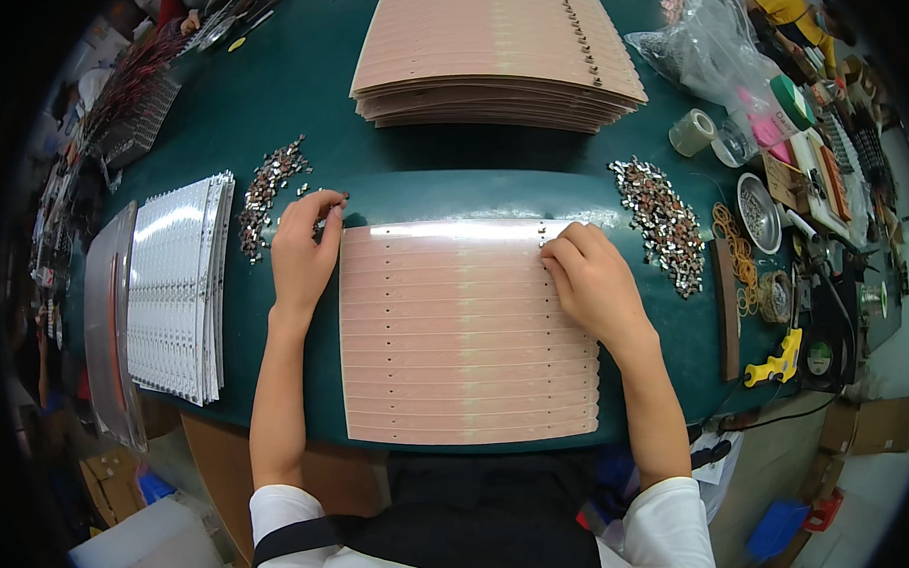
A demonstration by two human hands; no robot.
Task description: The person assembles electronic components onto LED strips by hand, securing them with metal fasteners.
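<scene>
A pink sheet of long narrow strips lies flat on the dark green table in front of me. My left hand rests at the sheet's upper left corner, fingertips pinching a small metal clip near a scattered pile of clips. My right hand presses on the sheet's upper right part, fingertips at a small clip on the top strip. A second pile of metal clips lies just right of that hand.
A tall stack of pink sheets sits at the back centre. White strip sheets lie at the left. At the right are tape rolls, a metal bowl, rubber bands, a yellow tool and plastic bags.
</scene>
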